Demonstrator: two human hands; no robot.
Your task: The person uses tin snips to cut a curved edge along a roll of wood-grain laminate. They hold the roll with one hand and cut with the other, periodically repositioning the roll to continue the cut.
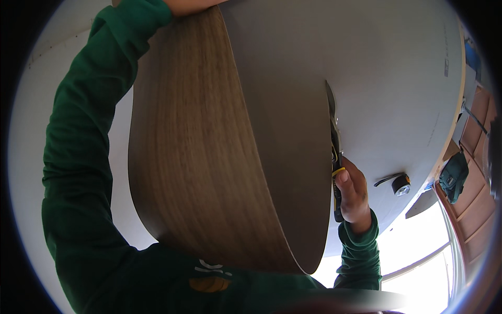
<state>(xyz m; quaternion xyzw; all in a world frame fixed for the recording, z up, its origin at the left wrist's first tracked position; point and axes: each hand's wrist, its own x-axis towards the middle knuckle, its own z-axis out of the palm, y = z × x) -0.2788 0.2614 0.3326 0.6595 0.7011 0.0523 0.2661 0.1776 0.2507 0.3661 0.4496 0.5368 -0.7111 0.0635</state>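
Observation:
A large sheet of thin laminate, wood-grained on one face and grey on the other, curls upright in front of my chest. My right hand is closed round the black-and-yellow handles of metal snips. Their long pointed blades lie along the grey side of the curled sheet, pointing away from me. Whether the blades are biting into the sheet cannot be made out. At the top edge, my left hand rests on the far end of the sheet; its fingers are out of the picture.
A wide grey board or tabletop with a pale wooden edge spreads out on the right. On it lies a small round black-and-orange thing with a strap. Beyond the edge are a dark green bag and reddish-brown floor tiles.

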